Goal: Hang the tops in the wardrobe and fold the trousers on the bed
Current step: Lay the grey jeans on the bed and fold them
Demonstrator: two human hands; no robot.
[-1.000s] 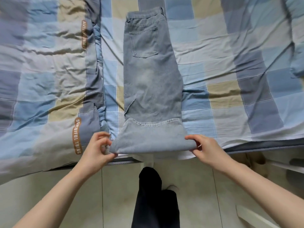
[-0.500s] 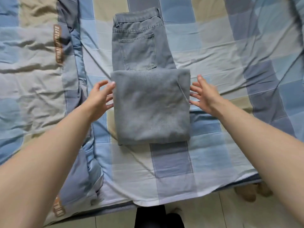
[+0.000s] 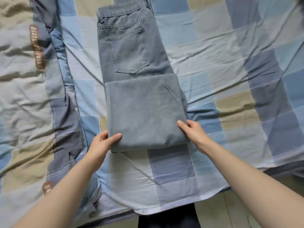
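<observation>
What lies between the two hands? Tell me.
In the head view, the folded lower part of the jeans spans the gap; left hand and right hand grip its near corners.

A pair of grey-blue jeans (image 3: 131, 51) lies on the checked bedsheet (image 3: 213, 66), waistband at the far end, back pocket (image 3: 128, 51) facing up. The leg part is folded over into a flat block (image 3: 144, 112) that covers the lower half. The left hand (image 3: 102, 143) grips the block's near left corner — thumb on top, fingers under the edge. The right hand (image 3: 192, 130) holds the near right corner the same way. A rumpled quilt (image 3: 24, 96) lies to the left, just beside the jeans.
</observation>
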